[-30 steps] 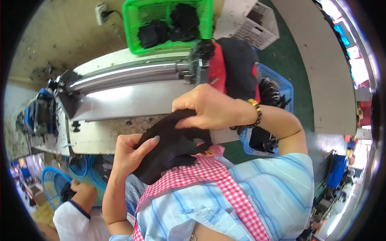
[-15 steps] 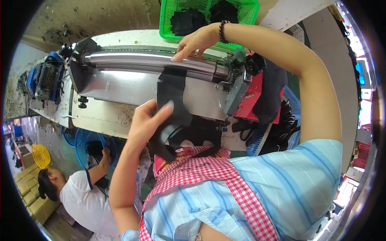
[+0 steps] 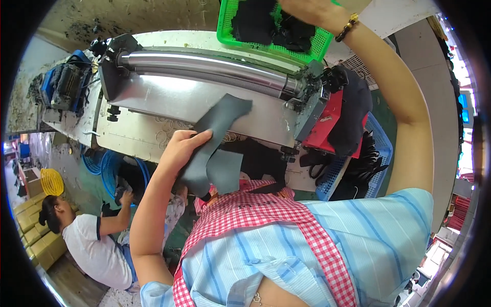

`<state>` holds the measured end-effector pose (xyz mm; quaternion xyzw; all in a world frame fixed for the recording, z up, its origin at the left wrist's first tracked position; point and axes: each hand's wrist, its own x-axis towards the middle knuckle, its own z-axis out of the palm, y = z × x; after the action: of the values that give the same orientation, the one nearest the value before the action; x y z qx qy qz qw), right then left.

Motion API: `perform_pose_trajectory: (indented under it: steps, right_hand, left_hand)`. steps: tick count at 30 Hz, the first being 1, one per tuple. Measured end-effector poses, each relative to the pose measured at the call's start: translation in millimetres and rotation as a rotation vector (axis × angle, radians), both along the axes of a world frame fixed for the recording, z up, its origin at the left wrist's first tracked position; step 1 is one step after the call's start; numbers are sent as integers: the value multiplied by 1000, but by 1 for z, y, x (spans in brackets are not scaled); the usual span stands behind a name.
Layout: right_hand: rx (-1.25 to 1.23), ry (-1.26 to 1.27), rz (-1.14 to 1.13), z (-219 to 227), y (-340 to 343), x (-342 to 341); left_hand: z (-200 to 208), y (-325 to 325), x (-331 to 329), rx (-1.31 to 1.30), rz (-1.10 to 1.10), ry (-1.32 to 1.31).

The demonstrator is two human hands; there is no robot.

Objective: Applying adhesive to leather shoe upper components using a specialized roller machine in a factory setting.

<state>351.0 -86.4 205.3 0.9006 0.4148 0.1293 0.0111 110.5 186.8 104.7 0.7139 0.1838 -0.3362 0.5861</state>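
My left hand (image 3: 185, 148) is closed on a dark grey cut piece of flexible sheet (image 3: 221, 120), thumb on top; it looks like leather or fabric, but I cannot tell which. The piece's upper end lies over the metal plate of a roller machine (image 3: 169, 100), and its lower part hangs toward my apron. Next to it a second grey flap (image 3: 225, 169) shows; whether it is joined on is hidden. My right hand (image 3: 312, 11) is over the green basket (image 3: 327, 43) at the far side, partly cut off by the picture's edge, its fingertips unclear. Black pieces (image 3: 255, 23) lie in the basket.
A long steel roller (image 3: 204, 65) spans the machine. More black material (image 3: 263, 161) lies at the near edge. At the right stand a red box (image 3: 325, 120) and a blue crate (image 3: 381, 148) of black strips. A co-worker (image 3: 97, 240) sits lower left by blue baskets (image 3: 105, 174).
My right hand has left the roller and moved up over the green basket. My left hand has turned the grey piece, whose end has come away from the roller.
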Motion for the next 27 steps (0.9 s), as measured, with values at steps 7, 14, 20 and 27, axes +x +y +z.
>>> perform_pose_trajectory:
  steps: [7,14,20,27]
  right_hand:
    - [-413,1100,-109,-89,45,-16]
    - [431,1182,0,-60,19,15]
    - [428,287,62,5,6,16]
    - [-337,925,63,-83,49,-2]
  left_hand:
    - [8,-26,33,-93,37,-190]
    - [18,19,-34,-374,138,-113]
    - [2,-2,1,-162,32,10]
    - [-7,-34,45,24,138,-179]
